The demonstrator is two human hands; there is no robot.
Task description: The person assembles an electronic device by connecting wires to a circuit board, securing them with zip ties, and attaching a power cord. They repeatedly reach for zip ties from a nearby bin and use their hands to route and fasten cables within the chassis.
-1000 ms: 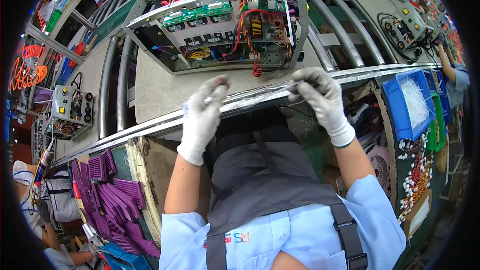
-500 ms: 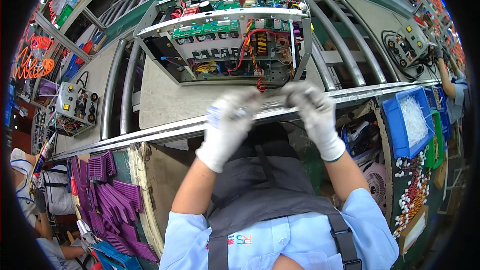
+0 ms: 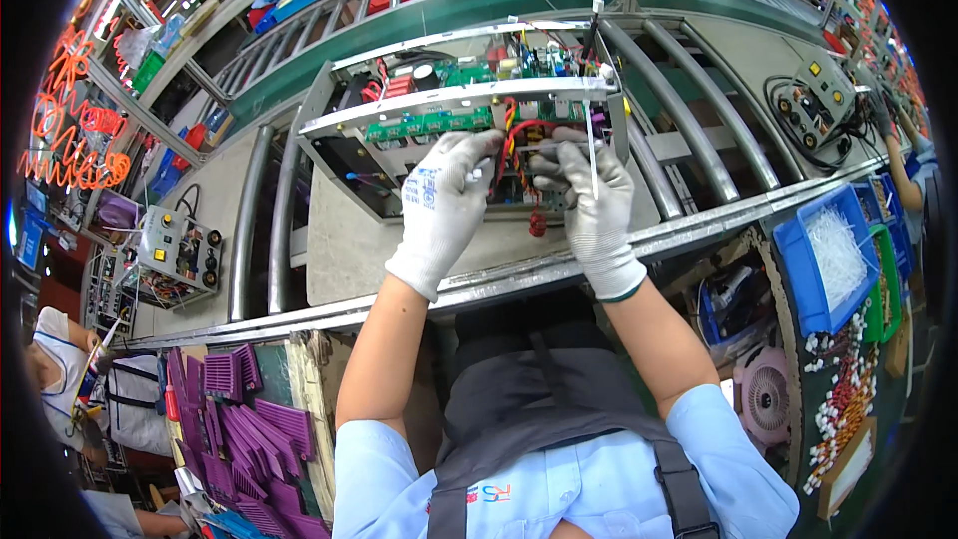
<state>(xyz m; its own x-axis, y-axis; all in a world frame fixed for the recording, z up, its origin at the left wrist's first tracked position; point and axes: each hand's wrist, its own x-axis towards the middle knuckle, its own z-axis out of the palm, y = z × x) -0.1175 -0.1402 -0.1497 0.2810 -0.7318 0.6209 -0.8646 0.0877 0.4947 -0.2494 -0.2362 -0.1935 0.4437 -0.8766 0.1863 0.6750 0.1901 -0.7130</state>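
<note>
An open metal-framed electronics unit (image 3: pixel 454 98) with green circuit boards stands before me on a grey board (image 3: pixel 349 260). My left hand (image 3: pixel 449 195), in a white glove, reaches to its open front, thumb and fingers pinched beside red and yellow wires (image 3: pixel 510 120). Whatever they grip is too small to make out. My right hand (image 3: pixel 594 200), gloved too, is closed across from it at the same wires, its grip also hidden. A thin pale line runs between the fingertips. One narrow white strip (image 3: pixel 594 155) hangs across the right hand. Red coiled wire (image 3: pixel 538 225) dangles below the unit.
Metal rollers (image 3: pixel 689 110) flank the board. Control boxes with knobs stand left (image 3: pixel 178 255) and right (image 3: pixel 816 95). Purple slatted parts (image 3: pixel 249 439) lie lower left. On the right are a blue bin (image 3: pixel 823 260) of white strands, wire connectors (image 3: pixel 843 399) and a pink fan (image 3: pixel 763 394).
Both hands have moved up and forward from the board's front edge to the unit's wiring. The view has shifted, so the unit sits slightly lower in the picture.
</note>
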